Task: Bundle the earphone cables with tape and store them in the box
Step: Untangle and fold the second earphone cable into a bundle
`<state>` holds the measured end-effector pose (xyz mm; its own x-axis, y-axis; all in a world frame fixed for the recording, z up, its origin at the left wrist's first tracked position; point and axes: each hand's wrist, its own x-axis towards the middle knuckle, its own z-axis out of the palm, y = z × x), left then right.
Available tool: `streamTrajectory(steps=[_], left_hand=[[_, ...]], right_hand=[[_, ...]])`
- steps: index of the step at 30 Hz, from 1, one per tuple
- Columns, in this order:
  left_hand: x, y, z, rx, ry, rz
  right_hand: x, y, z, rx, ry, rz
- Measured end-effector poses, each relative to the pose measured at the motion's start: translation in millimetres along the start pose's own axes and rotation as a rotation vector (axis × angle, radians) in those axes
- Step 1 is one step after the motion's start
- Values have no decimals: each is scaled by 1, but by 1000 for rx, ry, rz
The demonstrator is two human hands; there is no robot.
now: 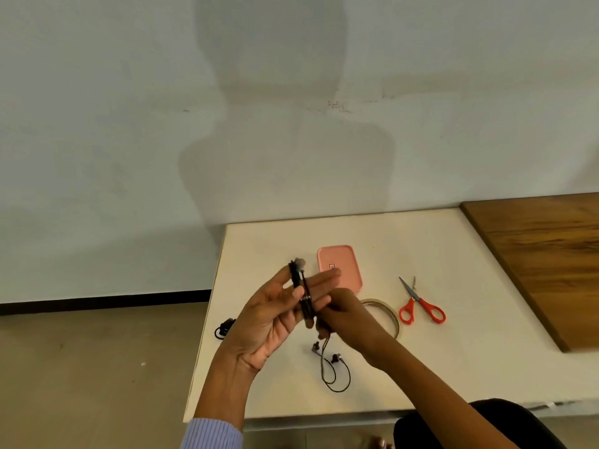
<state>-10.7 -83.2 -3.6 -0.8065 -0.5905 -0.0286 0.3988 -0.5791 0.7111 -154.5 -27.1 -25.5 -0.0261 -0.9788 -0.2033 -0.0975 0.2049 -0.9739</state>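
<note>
Above the white bench (453, 367), the left hand (272, 315) holds the folded black earphone cable (303, 291) upright against nearly straight fingers; the right hand (343, 319) pinches its lower end (earbuds dangle below). The pink box (343, 273) sits just behind, tape roll (389, 314) and scissors (421, 306) to its right.

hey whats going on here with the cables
A person is coiling an earphone cable around the left hand while the right hand feeds it; the earbuds dangle below. Tape, scissors and a closed pink box wait on the table. Another cable lies at its left edge.
</note>
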Motion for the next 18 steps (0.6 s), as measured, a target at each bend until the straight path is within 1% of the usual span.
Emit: streamTrajectory(steps=[3, 6, 7, 9, 11, 13, 16, 18], left_hand=[[5, -4, -4, 162, 176, 33], [6, -7, -8, 305, 331, 49], [6, -7, -9, 362, 372, 42], [3, -8, -14, 544, 423, -32], [0, -10, -18, 787, 418, -166], [-4, -12, -19, 908, 362, -316], [-9, -13, -19, 887, 260, -471], [-11, -13, -16, 861, 165, -563]], right_hand=[[3, 4, 5, -309, -2, -42], [5, 8, 6, -466, -39, -113], [5, 8, 6, -501, -62, -124], [4, 12, 4, -628, -73, -150], [5, 12, -5, -774, -40, -196], [5, 10, -16, -795, -19, -223], [5, 6, -26, -759, -35, -252], [7, 7, -31, -679, -14, -267]])
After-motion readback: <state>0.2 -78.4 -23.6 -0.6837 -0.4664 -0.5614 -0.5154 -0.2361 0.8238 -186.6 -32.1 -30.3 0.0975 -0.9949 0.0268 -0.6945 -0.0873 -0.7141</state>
